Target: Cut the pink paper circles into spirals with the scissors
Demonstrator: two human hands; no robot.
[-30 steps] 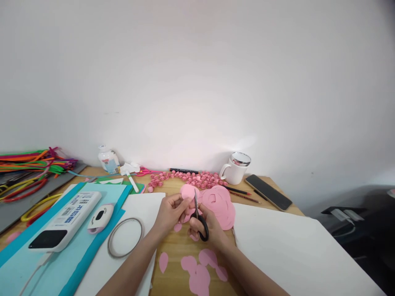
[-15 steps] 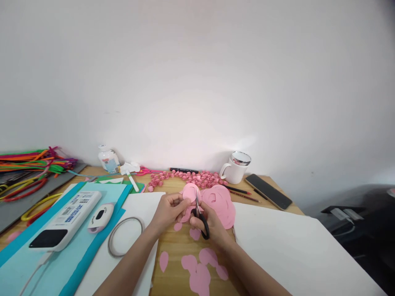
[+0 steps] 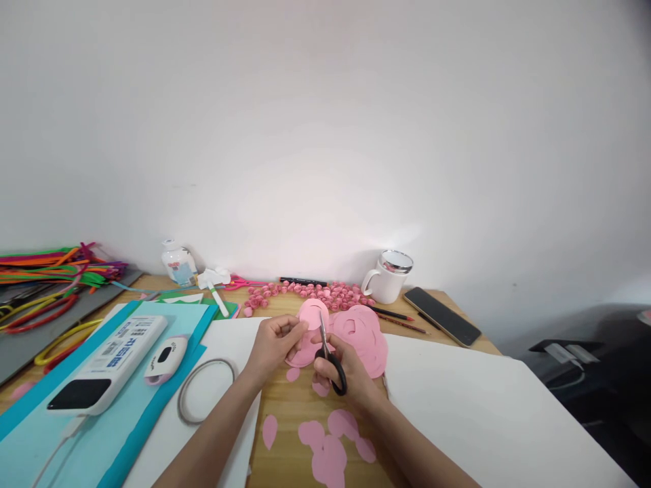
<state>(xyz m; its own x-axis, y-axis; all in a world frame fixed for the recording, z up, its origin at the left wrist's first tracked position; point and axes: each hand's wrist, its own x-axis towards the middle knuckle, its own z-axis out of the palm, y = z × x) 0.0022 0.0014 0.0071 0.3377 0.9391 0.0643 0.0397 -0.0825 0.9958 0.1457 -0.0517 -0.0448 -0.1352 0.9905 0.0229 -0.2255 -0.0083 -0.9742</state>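
Observation:
Pinched between the fingers of my left hand (image 3: 279, 344) is a round piece of pink paper (image 3: 311, 313), held up over the table. My right hand (image 3: 346, 369) grips black-handled scissors (image 3: 338, 377), with their blades pointing up against the paper's right side. A slit or curved line shows in the paper near the blades. Just behind and right of my right hand lies a pile of large pink paper rounds (image 3: 362, 339). Nearer to me, several pink paper scraps (image 3: 328, 457) are scattered on the wooden table (image 3: 285, 468).
Many small rolled pink paper pieces (image 3: 336, 296) lie along the wall. A white mug (image 3: 390, 276), pencils (image 3: 394, 313) and a phone (image 3: 442, 316) stand right; a white bottle (image 3: 179, 262), roll of tape (image 3: 206, 392), white device (image 3: 109, 366) and pipe cleaners (image 3: 55, 264) are left.
The pink round has shifted and turned slightly in my left hand. My right hand and the scissors have moved slightly, and the blades now tilt more to the left.

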